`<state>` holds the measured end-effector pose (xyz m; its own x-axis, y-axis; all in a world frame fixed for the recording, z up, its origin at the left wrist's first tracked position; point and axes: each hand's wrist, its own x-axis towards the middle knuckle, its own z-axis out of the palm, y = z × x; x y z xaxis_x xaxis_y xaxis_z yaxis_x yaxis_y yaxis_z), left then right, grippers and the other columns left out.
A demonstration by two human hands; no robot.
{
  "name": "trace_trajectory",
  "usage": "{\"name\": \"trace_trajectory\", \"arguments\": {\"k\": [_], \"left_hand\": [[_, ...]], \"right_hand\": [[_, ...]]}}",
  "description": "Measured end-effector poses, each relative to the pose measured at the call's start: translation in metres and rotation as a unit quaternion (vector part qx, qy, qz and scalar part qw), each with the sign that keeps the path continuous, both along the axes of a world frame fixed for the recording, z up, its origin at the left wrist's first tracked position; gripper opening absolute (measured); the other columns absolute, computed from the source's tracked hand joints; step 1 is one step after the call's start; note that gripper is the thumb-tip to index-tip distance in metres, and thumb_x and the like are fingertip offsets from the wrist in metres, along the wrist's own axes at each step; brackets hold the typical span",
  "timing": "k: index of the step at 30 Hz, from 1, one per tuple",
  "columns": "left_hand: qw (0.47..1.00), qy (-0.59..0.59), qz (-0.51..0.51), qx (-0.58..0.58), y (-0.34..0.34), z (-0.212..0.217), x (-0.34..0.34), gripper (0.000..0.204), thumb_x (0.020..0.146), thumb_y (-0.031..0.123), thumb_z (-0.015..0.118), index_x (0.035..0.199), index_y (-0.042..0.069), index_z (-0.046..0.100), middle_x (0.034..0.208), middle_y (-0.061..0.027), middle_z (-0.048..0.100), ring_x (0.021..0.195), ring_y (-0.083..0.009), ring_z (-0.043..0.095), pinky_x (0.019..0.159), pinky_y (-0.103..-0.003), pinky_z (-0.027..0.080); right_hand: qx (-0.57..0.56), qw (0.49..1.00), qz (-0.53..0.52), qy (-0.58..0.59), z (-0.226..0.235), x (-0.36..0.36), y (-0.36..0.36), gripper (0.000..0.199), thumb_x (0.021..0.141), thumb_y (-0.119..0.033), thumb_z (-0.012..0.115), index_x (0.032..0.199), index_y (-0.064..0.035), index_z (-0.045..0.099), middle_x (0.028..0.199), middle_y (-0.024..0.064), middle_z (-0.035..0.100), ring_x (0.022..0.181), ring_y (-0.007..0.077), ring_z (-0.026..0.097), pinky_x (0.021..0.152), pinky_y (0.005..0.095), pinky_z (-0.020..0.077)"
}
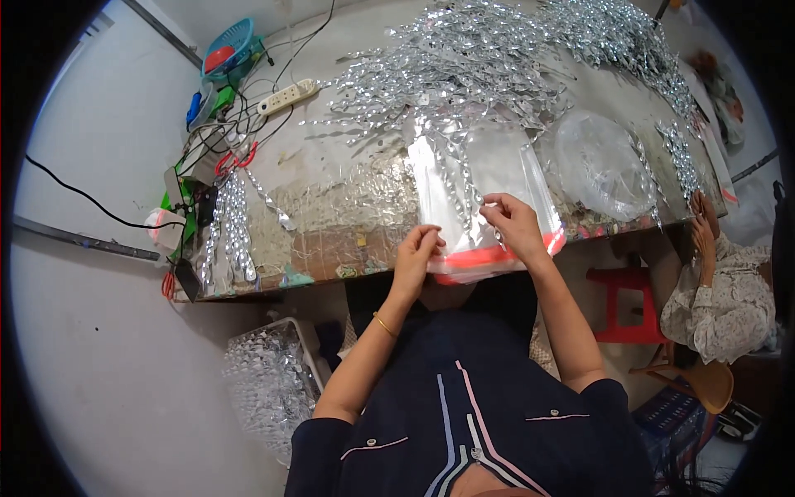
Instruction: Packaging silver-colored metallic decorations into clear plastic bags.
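Observation:
A stack of clear plastic bags (505, 166) with red-edged ends lies in front of me at the table's near edge. My left hand (416, 253) pinches at the near left corner of the top bag. Over the bags, my right hand (515, 228) has its fingers closed on a shiny silver twisted strip (464, 170), which stretches away across the clear plastic. The exact grip at the right fingertips is partly hidden. Beyond the bags spreads a large heap of similar silver twisted strips (464, 58).
Right of the bags is a crumpled clear plastic bag (603, 166). Silver strips (232, 224), red-handled scissors (236, 157), cables and a power strip (287, 97) lie at left. A bin of silver pieces (265, 381) stands below. Another person's hands (704, 228) work at right, near a red stool (625, 306).

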<state>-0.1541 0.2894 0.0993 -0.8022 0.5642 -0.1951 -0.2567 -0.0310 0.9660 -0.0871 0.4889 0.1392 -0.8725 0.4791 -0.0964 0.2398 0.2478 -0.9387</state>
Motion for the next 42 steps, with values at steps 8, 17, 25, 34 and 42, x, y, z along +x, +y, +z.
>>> {"name": "trace_trajectory", "arguments": {"k": [8, 17, 25, 34, 42], "left_hand": [[0.993, 0.058, 0.098, -0.04, 0.066, 0.012, -0.082, 0.034, 0.095, 0.026, 0.051, 0.112, -0.003, 0.053, 0.093, -0.0086, 0.061, 0.079, -0.0133, 0.058, 0.069, -0.027, 0.047], [0.926, 0.232, 0.147, -0.258, 0.113, 0.015, -0.117, 0.051, 0.081, 0.029, 0.066, 0.119, -0.002, 0.049, 0.09, -0.0185, 0.065, 0.086, -0.0326, 0.063, 0.08, -0.041, 0.046], [0.95, 0.21, 0.149, -0.18, 0.102, -0.034, -0.167, 0.031, 0.082, 0.015, 0.054, 0.11, 0.002, 0.053, 0.081, -0.0093, 0.063, 0.064, -0.0189, 0.06, 0.05, -0.028, 0.046], [0.994, -0.072, 0.072, 0.034, -0.009, 0.039, -0.087, 0.031, 0.09, 0.01, 0.046, 0.12, 0.005, 0.046, 0.085, -0.0054, 0.061, 0.064, -0.0107, 0.053, 0.056, -0.021, 0.041], [0.995, -0.081, -0.021, 0.05, -0.007, 0.055, -0.029, 0.024, 0.096, 0.022, 0.052, 0.108, 0.001, 0.056, 0.077, -0.002, 0.055, 0.068, -0.0098, 0.052, 0.063, -0.022, 0.044]], "right_hand": [[-0.117, 0.99, -0.033, 0.072, 0.007, 0.029, -0.042, 0.019, 0.088, -0.013, 0.064, 0.102, 0.0, 0.064, 0.075, -0.0046, 0.057, 0.065, 0.001, 0.047, 0.055, 0.0174, 0.0367], [0.005, 0.98, -0.165, 0.112, 0.001, 0.056, -0.044, 0.022, 0.09, -0.012, 0.059, 0.109, -0.0013, 0.059, 0.075, 0.0032, 0.059, 0.067, 0.0087, 0.053, 0.061, 0.0245, 0.0445], [0.135, 0.987, -0.069, 0.048, -0.009, 0.034, -0.031, 0.033, 0.085, -0.015, 0.064, 0.115, -0.0038, 0.057, 0.098, 0.0098, 0.061, 0.08, 0.0186, 0.059, 0.074, 0.0299, 0.0483], [0.267, 0.906, -0.312, 0.098, 0.008, 0.079, 0.153, 0.02, 0.089, -0.015, 0.06, 0.103, -0.0024, 0.065, 0.088, 0.0091, 0.067, 0.079, 0.015, 0.062, 0.072, 0.0281, 0.0481], [0.33, 0.891, -0.294, -0.101, -0.007, 0.065, 0.203, 0.028, 0.083, -0.032, 0.063, 0.089, -0.006, 0.069, 0.078, 0.0141, 0.067, 0.074, 0.03, 0.065, 0.067, 0.0358, 0.0488]]}}
